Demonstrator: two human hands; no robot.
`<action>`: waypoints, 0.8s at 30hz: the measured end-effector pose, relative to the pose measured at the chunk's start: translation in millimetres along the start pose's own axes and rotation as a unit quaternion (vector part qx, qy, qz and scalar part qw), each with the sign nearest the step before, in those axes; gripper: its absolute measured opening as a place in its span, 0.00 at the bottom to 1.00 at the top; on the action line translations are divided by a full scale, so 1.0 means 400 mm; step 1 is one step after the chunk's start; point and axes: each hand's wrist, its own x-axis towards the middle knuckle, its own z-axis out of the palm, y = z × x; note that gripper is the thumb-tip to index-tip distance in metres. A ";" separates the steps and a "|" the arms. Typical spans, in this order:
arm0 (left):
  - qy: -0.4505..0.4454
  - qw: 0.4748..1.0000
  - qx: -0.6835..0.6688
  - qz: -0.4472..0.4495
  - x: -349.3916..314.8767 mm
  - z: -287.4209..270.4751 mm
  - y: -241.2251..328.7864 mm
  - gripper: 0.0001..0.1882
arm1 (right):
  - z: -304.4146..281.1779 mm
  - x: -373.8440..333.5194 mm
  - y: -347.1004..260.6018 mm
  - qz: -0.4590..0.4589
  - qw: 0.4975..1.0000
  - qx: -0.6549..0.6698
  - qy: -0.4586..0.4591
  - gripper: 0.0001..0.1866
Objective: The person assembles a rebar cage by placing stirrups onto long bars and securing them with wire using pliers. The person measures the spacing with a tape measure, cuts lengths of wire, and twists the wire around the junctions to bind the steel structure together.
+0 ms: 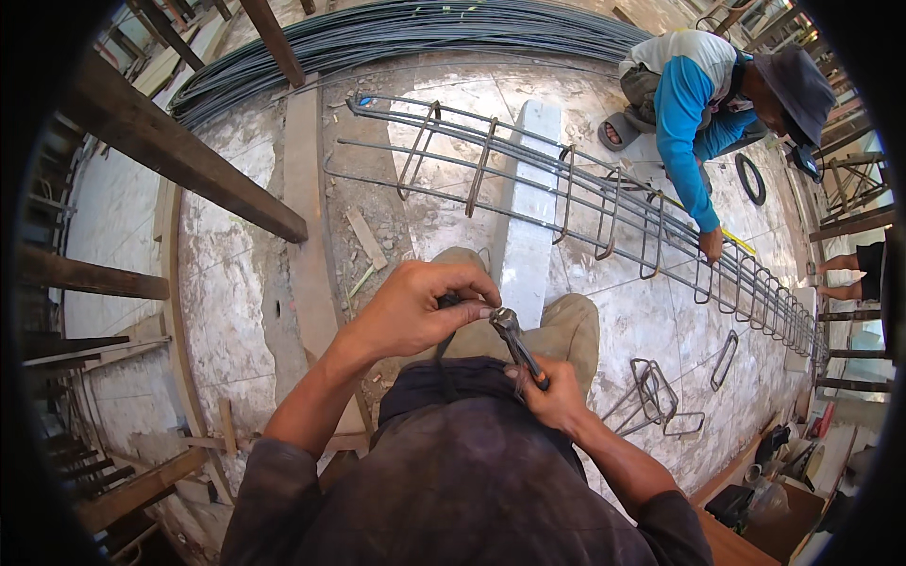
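Near my lap, my right hand (555,394) is wrapped round the dark handles of a pair of pincers (511,330). Their metal jaws point up and away from me. My left hand (425,307) is closed in a pinch, thumb and forefinger meeting right beside the jaws. Whatever lies between those fingertips is too small to make out. A dark strand hangs below the left palm; its kind cannot be told. Beyond both hands, a rebar cage (482,168) of long bars with rectangular stirrups runs from upper middle to the right, resting across a pale block (527,226).
A co-worker in blue sleeves (684,137) crouches at upper right, a hand on the cage by a yellow strip (739,241). Loose stirrups (651,389) lie right. Long steel bars (406,38) line the back. Wooden props (179,141) slant in left; tools fill a box (755,509) lower right.
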 end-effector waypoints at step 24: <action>-0.154 0.949 0.272 -0.028 -0.067 0.195 -0.280 0.31 | -0.153 0.056 0.087 0.108 0.933 0.309 0.152 0.24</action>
